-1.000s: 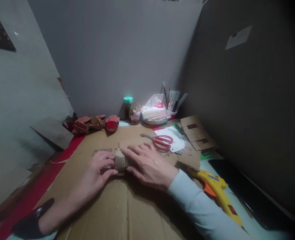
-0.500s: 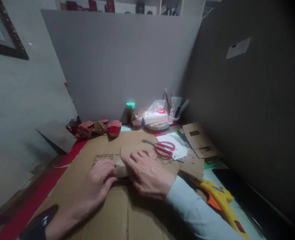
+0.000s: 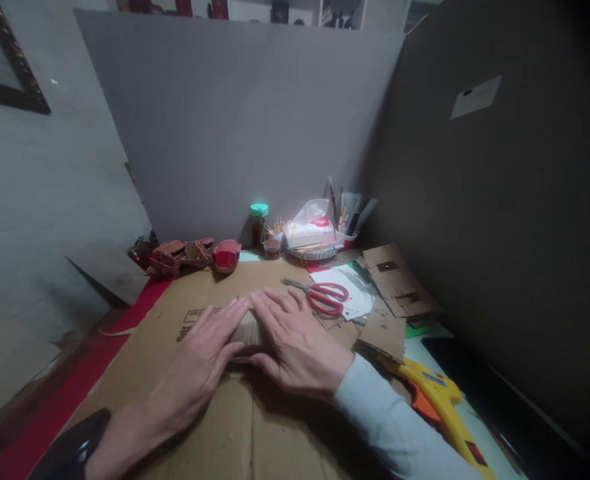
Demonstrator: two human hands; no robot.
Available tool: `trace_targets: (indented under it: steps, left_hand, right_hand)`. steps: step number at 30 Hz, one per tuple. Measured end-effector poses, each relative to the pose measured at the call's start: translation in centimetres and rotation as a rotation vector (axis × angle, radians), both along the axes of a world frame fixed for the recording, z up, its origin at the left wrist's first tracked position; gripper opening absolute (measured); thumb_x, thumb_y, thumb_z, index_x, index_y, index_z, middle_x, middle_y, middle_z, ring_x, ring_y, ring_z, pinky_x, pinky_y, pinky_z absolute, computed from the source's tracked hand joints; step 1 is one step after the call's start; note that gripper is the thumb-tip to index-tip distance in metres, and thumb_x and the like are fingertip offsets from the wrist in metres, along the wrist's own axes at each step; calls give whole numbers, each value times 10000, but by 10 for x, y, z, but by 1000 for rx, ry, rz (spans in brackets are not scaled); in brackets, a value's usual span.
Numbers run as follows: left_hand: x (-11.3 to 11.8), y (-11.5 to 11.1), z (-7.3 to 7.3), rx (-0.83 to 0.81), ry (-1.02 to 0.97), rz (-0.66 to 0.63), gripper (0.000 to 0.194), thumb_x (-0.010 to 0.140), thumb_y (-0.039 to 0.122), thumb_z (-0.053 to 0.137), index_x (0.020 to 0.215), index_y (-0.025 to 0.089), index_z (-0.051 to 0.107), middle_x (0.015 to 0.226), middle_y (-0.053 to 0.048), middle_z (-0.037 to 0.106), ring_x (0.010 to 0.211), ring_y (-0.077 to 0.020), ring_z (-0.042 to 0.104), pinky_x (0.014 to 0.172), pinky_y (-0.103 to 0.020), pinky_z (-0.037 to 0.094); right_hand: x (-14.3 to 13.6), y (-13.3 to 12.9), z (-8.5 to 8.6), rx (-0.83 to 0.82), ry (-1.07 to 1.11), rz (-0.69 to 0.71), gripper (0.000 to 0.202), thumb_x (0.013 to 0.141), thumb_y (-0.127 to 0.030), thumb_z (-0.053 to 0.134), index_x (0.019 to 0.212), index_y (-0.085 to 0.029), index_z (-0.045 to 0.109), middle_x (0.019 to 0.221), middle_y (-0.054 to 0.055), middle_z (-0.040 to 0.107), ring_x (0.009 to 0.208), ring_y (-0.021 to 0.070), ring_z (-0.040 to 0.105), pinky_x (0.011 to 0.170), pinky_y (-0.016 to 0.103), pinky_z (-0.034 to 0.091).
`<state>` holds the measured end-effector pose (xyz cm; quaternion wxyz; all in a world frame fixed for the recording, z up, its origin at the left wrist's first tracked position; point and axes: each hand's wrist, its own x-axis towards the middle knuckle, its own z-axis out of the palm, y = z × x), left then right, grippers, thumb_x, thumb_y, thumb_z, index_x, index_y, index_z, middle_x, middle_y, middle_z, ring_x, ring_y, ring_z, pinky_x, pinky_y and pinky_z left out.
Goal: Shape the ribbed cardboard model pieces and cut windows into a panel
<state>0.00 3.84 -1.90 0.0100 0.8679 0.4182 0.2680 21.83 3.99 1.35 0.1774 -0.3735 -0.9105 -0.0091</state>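
Between my two hands is a small piece of ridged, greyish-brown cardboard (image 3: pixel 249 332), mostly covered by my fingers. My left hand (image 3: pixel 205 350) grips its left side, fingers stretched along the top and thumb at the near edge. On the other side my right hand (image 3: pixel 295 347) presses it, with the fingers over the top and the thumb near the front. Both hands rest just above a large flat cardboard sheet (image 3: pixel 225 427). Red-handled scissors (image 3: pixel 327 298) lie just beyond my right hand.
A yellow glue gun (image 3: pixel 445 393) lies right of my right forearm, near cut cardboard pieces (image 3: pixel 399 280) and white paper (image 3: pixel 357 293). Red-brown cardboard shapes (image 3: pixel 172 257) sit at the back left. A tissue pack (image 3: pixel 309 232) and a green-lidded jar (image 3: pixel 259 227) stand behind.
My left fingers have moved up and stretched out over the cardboard piece, towards my right fingertips. My right hand's fingers have spread, and its thumb shows at the near edge.
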Motion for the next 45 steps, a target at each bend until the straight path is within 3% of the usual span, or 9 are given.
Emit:
trace_targets:
  steps: [4, 11, 20, 30, 33, 35, 37, 40, 45]
  left_hand:
    - [-2, -1, -1, 102, 68, -4, 513, 1000, 278, 363, 1488, 311, 210, 1547, -63, 394, 1430, -198, 315, 1140, -562, 301]
    - [0, 1, -1, 233, 174, -33, 464, 997, 279, 365, 1452, 206, 306, 1441, -130, 522, 1369, -246, 420, 1061, -627, 391]
    - [3, 3, -4, 291, 231, -28, 420, 999, 289, 325, 1344, 91, 460, 1362, -173, 579, 1290, -276, 512, 1008, -617, 445]
    - [3, 4, -13, 274, 158, 25, 489, 983, 331, 401, 1442, 211, 285, 1395, -158, 564, 1293, -279, 513, 996, -619, 455]
    - [2, 2, -13, 256, 91, 55, 546, 971, 348, 435, 1471, 265, 233, 1408, -137, 561, 1309, -294, 499, 1020, -630, 428]
    - [1, 0, -12, 248, 33, 76, 585, 958, 366, 460, 1483, 273, 218, 1401, -146, 561, 1297, -318, 508, 1027, -646, 407]
    - [-1, -2, -10, 240, -24, 89, 633, 936, 381, 500, 1491, 274, 215, 1331, -159, 594, 1215, -341, 558, 981, -637, 438]
    - [-2, -3, -7, 194, -91, 90, 697, 894, 371, 579, 1495, 316, 230, 1137, -114, 648, 1023, -320, 612, 876, -561, 489]
    - [3, -6, -3, 40, -268, 100, 558, 877, 361, 596, 1407, 384, 422, 912, -14, 673, 842, -244, 636, 803, -428, 514]
  right_hand:
    - [12, -4, -6, -13, 17, -96, 730, 974, -530, 380, 1513, -59, 234, 1582, 174, 269, 1468, 318, 151, 1161, 584, 89]
    - [19, -7, -23, -65, 0, -127, 650, 1002, -491, 349, 1513, -100, 264, 1569, 164, 304, 1450, 336, 230, 1151, 625, 107]
    - [15, -8, -21, -64, 32, -133, 650, 983, -458, 402, 1482, -52, 307, 1524, 198, 379, 1414, 335, 302, 1145, 620, 132]
    - [19, -8, -18, -45, 119, -136, 674, 974, -527, 406, 1468, -75, 334, 1504, 176, 421, 1411, 317, 312, 1149, 585, 159]
    - [21, -10, -8, -1, 200, -179, 531, 981, -449, 441, 1406, -131, 423, 1441, 127, 502, 1357, 279, 371, 1141, 521, 202]
    - [22, -11, -2, 31, 260, -231, 405, 988, -369, 442, 1319, -143, 502, 1318, 124, 587, 1222, 269, 474, 1079, 485, 295]
    - [22, -12, 2, 59, 310, -277, 330, 984, -312, 436, 1232, -129, 554, 1153, 134, 643, 1056, 271, 531, 972, 462, 378]
    - [21, -11, 1, 93, 352, -274, 290, 951, -296, 493, 1175, -136, 583, 986, 110, 660, 936, 270, 535, 896, 453, 400]
    - [16, -14, -5, 148, 403, -169, 353, 910, -290, 557, 1237, -156, 556, 947, 85, 678, 898, 263, 539, 891, 455, 398]
